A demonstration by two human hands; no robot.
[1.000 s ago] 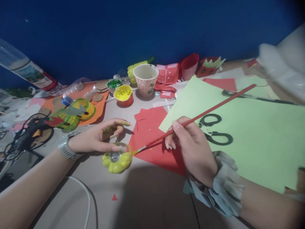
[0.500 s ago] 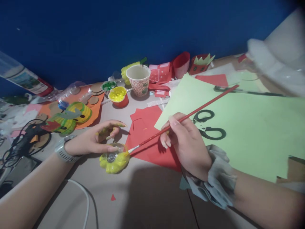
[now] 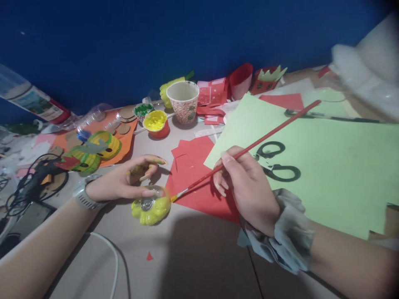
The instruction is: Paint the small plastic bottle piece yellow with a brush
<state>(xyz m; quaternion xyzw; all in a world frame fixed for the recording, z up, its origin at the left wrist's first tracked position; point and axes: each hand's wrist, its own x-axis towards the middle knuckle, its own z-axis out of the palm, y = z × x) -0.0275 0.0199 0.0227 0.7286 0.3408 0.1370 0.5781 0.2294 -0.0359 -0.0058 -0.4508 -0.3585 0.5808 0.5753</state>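
Note:
The clear base of a plastic bottle (image 3: 151,212), coated mostly in yellow paint, lies on the table. My left hand (image 3: 132,178), its fingers stained with paint, rests its thumb on the base's far rim; the other fingers are apart and raised above the table. Between the thumb and fingers of my right hand (image 3: 246,187) is a thin red paintbrush (image 3: 264,136). Its yellow-tipped bristles are at the right edge of the bottle base. Beneath the brush lies red paper (image 3: 193,166).
Yellow paint fills a small cup (image 3: 158,129), with green paint in another cup (image 3: 142,109) and a taller paper cup (image 3: 184,109) nearby. Black-handled scissors (image 3: 283,173) lie on green paper (image 3: 336,166). Painted bottle pieces (image 3: 83,160) sit left. A white cable (image 3: 116,265) crosses the front.
The brush tip has shifted slightly right, from on the yellow rim to its outer edge. My left hand keeps its place on the bottle base. The view has moved slightly.

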